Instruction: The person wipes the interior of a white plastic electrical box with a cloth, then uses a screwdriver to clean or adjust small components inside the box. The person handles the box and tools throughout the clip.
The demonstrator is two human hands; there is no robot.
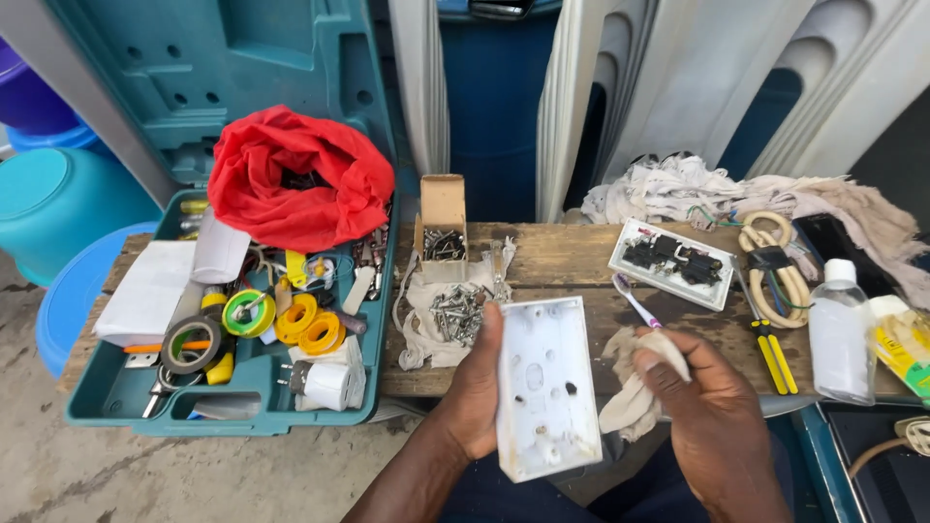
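Observation:
My left hand (pixel 472 387) grips a white plastic electrical back box (pixel 544 387) by its left side, with the open back turned toward me. My right hand (pixel 712 416) holds a crumpled off-white rag (pixel 635 373) just to the right of the box, close to its edge. A toothbrush (pixel 635 302) with a purple and white handle lies on the wooden bench (pixel 572 257) just beyond the rag. A white socket faceplate (pixel 673 261), back side up with black terminals showing, rests farther back on the bench.
An open teal toolbox (pixel 228 387) at left holds tape rolls, a red cloth (pixel 289 179) and small tools. Screws (pixel 455 312) lie on a cloth beside a small cardboard box (pixel 443 218). At right sit coiled cable (pixel 775 266), a clear bottle (pixel 841 334) and yellow-handled pliers (pixel 772 353).

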